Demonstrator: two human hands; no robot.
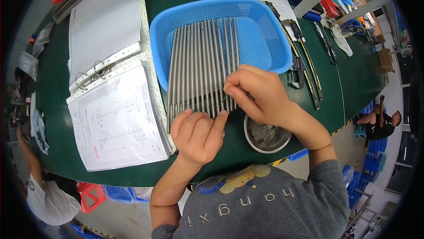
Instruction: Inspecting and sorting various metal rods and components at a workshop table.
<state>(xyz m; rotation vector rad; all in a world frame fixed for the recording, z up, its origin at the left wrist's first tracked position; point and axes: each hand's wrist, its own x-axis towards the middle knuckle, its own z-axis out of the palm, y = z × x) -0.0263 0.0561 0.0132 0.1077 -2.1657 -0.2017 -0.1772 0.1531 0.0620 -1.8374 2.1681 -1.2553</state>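
Observation:
Several slim silver metal rods lie side by side along a blue perforated plastic basket, their near ends reaching past its front rim. My left hand has its fingers bent over these near ends, the index fingertip against a rod toward the right of the row. Its thumb is mostly hidden. Just above those rods, my right hand is closed in a pinch; what sits between thumb and forefinger is too small to name. Below my right wrist stands a round metal bowl with small clear pieces in it.
An open ring binder with printed drawings lies left of the basket. To the right are calipers, a micrometer and a white glove on the green table. Other people sit at far left and far right.

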